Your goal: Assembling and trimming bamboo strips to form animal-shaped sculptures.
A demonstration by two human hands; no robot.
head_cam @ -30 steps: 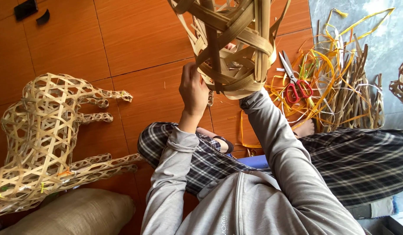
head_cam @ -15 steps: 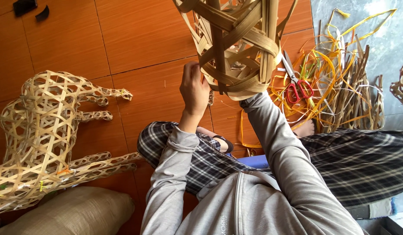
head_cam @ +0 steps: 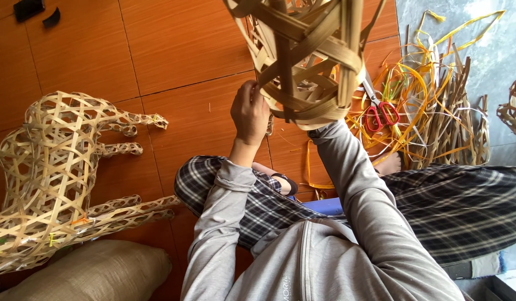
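Observation:
I hold up a hollow woven piece of flat bamboo strips [head_cam: 308, 61], close under the camera. My left hand [head_cam: 249, 114] grips its lower left rim, fingers closed on the strips. My right hand is hidden inside or behind the woven piece; only the grey sleeve [head_cam: 347, 167] shows, running up into its open bottom. I sit on the floor in checked trousers with my legs crossed.
A finished woven bamboo animal figure [head_cam: 57, 167] lies on the orange tiled floor at left, above a tan sack [head_cam: 85, 273]. Red-handled scissors [head_cam: 380, 114] lie on a heap of loose bamboo strips [head_cam: 442, 106] at right. Another woven piece [head_cam: 514, 106] shows at the right edge.
The woven piece has turned slightly and shifted a little to the right in my hands. My left hand stays on its rim.

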